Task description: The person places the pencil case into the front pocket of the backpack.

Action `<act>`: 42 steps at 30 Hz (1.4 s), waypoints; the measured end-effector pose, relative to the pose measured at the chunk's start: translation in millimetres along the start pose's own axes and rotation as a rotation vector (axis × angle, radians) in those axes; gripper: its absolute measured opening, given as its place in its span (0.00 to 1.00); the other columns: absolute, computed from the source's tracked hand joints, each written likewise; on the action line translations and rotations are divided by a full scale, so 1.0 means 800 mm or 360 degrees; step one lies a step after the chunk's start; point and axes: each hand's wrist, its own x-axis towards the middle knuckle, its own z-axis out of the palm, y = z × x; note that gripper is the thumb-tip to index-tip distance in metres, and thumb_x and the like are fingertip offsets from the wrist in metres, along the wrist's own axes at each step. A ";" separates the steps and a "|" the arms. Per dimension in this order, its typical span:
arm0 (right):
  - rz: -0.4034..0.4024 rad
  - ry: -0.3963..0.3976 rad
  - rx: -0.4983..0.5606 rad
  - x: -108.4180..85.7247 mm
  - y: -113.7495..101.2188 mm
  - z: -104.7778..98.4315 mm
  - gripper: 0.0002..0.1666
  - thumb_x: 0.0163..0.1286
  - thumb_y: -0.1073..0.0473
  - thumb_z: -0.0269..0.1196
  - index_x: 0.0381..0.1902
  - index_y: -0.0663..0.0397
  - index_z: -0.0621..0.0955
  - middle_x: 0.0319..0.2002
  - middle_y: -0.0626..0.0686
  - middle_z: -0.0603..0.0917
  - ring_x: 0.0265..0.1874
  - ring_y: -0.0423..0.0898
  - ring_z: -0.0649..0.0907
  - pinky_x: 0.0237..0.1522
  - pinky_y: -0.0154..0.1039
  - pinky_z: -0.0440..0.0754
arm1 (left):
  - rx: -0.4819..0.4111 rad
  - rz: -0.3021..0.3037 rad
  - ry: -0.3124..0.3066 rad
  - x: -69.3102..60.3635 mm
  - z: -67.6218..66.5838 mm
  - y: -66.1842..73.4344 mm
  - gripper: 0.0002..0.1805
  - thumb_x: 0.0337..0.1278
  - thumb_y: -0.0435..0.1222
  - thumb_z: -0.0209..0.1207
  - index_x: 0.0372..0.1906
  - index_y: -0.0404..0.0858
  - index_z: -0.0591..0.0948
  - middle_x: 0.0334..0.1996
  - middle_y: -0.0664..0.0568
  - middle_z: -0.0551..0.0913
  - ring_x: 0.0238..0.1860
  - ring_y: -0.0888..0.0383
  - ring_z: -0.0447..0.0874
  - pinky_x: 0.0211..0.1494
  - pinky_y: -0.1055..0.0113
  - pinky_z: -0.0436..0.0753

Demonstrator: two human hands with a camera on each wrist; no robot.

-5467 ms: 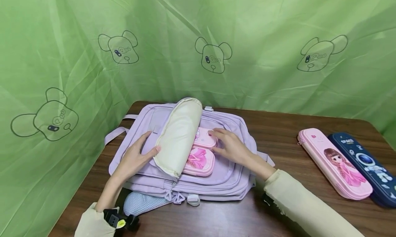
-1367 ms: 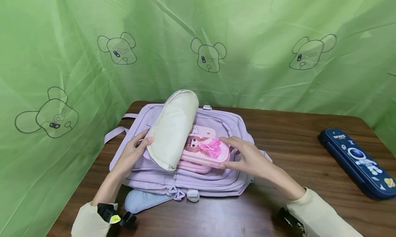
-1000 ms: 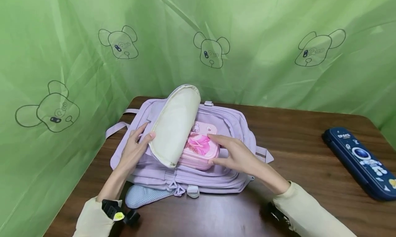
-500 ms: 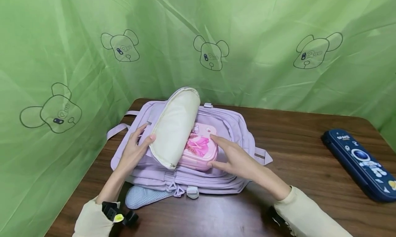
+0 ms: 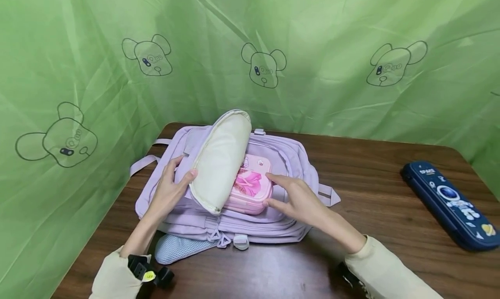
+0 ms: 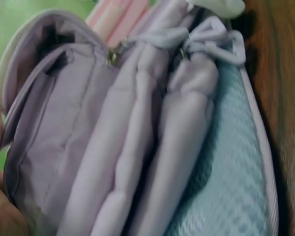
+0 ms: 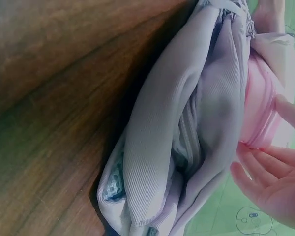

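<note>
A lilac backpack (image 5: pixel 291 160) lies on the table with its front pocket unzipped. My left hand (image 5: pixel 168 192) holds up the pocket's cream-lined flap (image 5: pixel 222 164); in the left wrist view, fingers and thumb are at the pocket's edge. Under the flap sits a pink pencil case with a doll print (image 5: pixel 251 188), on top of other pink cases (image 5: pixel 258 162). Their left parts are hidden. My right hand (image 5: pixel 302 201) touches the right end of the doll-print pencil case with index fingertip and thumb, fingers fairly straight. In the right wrist view, the other fingers spread beside the pink case (image 7: pixel 258 105).
A navy pencil case with an astronaut print (image 5: pixel 449 203) lies at the right on the brown wooden table (image 5: pixel 363 169). Behind hangs a green curtain (image 5: pixel 312 103). Zipper pulls (image 5: pixel 218 237) and a pale blue mesh part (image 5: pixel 181 248) stick out at the backpack's front.
The doll-print pencil case, on the table at the right 5.5 seconds ago, is now in the pocket. It slid left under the flap with my right hand. The left hand stays at the flap.
</note>
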 end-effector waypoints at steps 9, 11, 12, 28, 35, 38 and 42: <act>0.0063 -0.0072 -0.0114 -0.016 -0.004 -0.015 0.41 0.60 0.47 0.66 0.64 0.65 0.67 0.57 0.58 0.75 0.58 0.51 0.73 0.58 0.47 0.69 | 0.0113 0.0029 0.0011 -0.002 -0.004 0.002 0.40 0.60 0.55 0.53 0.71 0.40 0.56 0.68 0.36 0.56 0.67 0.39 0.52 0.64 0.40 0.53; 0.0121 -0.0077 -0.0128 -0.025 -0.001 -0.020 0.42 0.61 0.45 0.64 0.66 0.63 0.65 0.58 0.57 0.75 0.58 0.51 0.72 0.58 0.49 0.69 | 0.0123 0.0030 0.0024 -0.004 -0.004 0.001 0.40 0.60 0.54 0.53 0.71 0.39 0.57 0.68 0.36 0.56 0.67 0.39 0.52 0.64 0.40 0.53; 0.0142 -0.0069 -0.0143 -0.031 0.002 -0.024 0.43 0.61 0.45 0.64 0.66 0.63 0.65 0.58 0.56 0.75 0.58 0.51 0.73 0.58 0.49 0.69 | 0.0125 0.0030 0.0029 -0.004 -0.004 0.001 0.40 0.60 0.54 0.53 0.71 0.39 0.57 0.68 0.36 0.56 0.67 0.39 0.52 0.64 0.41 0.53; 0.0449 0.0114 -0.0356 -0.152 0.078 -0.106 0.40 0.61 0.50 0.65 0.63 0.69 0.66 0.54 0.66 0.76 0.51 0.64 0.76 0.49 0.61 0.71 | 0.0120 0.0029 0.0081 -0.007 -0.004 -0.003 0.39 0.60 0.55 0.54 0.70 0.40 0.59 0.66 0.36 0.60 0.66 0.39 0.56 0.63 0.42 0.56; 0.0707 0.0179 -0.0524 -0.215 0.124 -0.162 0.43 0.62 0.49 0.65 0.63 0.74 0.63 0.54 0.76 0.70 0.48 0.74 0.70 0.43 0.68 0.67 | 0.0102 0.0046 0.0095 -0.006 -0.001 -0.006 0.38 0.60 0.54 0.54 0.69 0.38 0.60 0.66 0.36 0.59 0.66 0.40 0.54 0.64 0.42 0.56; 0.0860 0.0199 -0.0693 -0.247 0.156 -0.186 0.45 0.62 0.46 0.63 0.61 0.78 0.63 0.51 0.80 0.68 0.45 0.77 0.68 0.41 0.70 0.65 | 0.0109 0.0050 0.0096 -0.005 0.000 -0.007 0.38 0.60 0.54 0.54 0.69 0.38 0.60 0.66 0.36 0.59 0.66 0.40 0.54 0.64 0.42 0.56; 0.1052 0.0225 -0.0917 -0.289 0.193 -0.213 0.51 0.61 0.41 0.63 0.60 0.83 0.59 0.47 0.84 0.66 0.41 0.79 0.67 0.37 0.71 0.65 | 0.0124 0.0056 0.0079 -0.004 -0.001 -0.006 0.38 0.60 0.54 0.53 0.70 0.39 0.59 0.66 0.35 0.59 0.66 0.39 0.55 0.63 0.41 0.56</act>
